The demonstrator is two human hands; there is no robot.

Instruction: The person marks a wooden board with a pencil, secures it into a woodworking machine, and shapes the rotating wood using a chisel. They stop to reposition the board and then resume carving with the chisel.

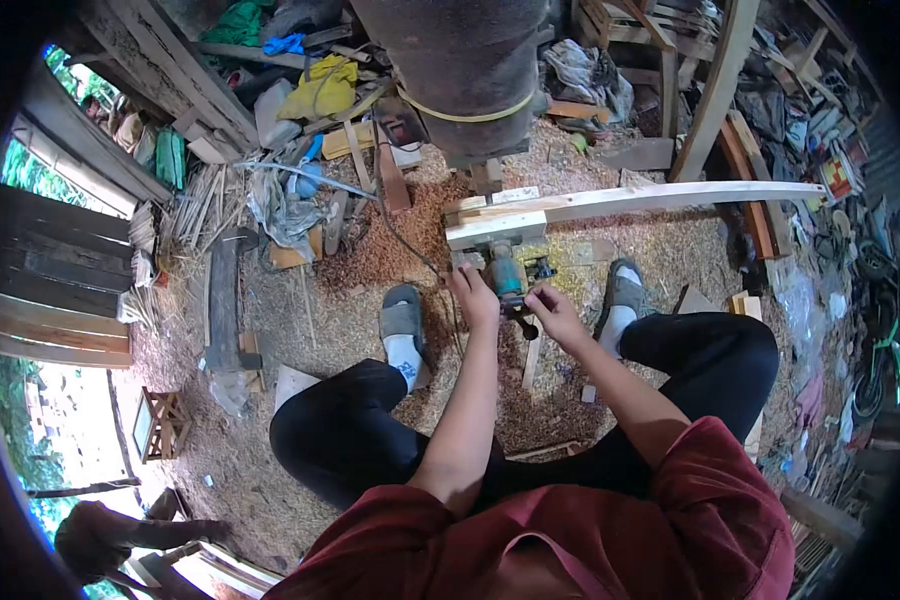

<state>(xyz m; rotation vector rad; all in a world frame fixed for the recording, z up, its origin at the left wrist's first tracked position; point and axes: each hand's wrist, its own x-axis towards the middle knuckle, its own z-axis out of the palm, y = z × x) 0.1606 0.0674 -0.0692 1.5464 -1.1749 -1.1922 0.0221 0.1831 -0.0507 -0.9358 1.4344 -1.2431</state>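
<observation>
Between my knees sits a power tool with a teal body (507, 272) and black fittings, its front end against a wooden block (497, 232). My left hand (475, 298) is beside the tool's left side, fingers curled; I cannot tell what is in them. My right hand (558, 316) has thumb and fingers pinched at the black rear part of the tool, near a black knob (529, 332). A long pale timber (630, 202) extends right from the block. A dark cord (407, 243) runs past my left hand.
Wood shavings (370, 240) cover the ground around my sandalled feet. A thick dark post (455, 70) with a yellow band stands ahead. Scrap wood and bags (320, 90) are piled ahead left, with more clutter to the right. A dark beam (225, 300) lies at left.
</observation>
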